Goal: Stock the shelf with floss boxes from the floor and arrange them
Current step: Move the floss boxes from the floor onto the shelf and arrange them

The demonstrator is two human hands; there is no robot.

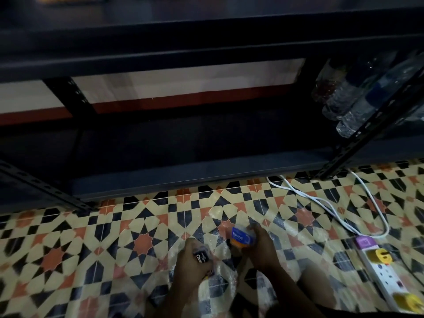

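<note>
down at the tiled floor (68, 237), our left hand (191, 260) grips a black floss box (201, 257), our right hand (261, 246) clamps a blue-orange floss box (242, 238), gathered low for the dark bottom shelf (183, 173) ahead.

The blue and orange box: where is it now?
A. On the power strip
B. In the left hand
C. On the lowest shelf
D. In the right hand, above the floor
D: the right hand grips the blue and orange box over the tiled floor.
</note>
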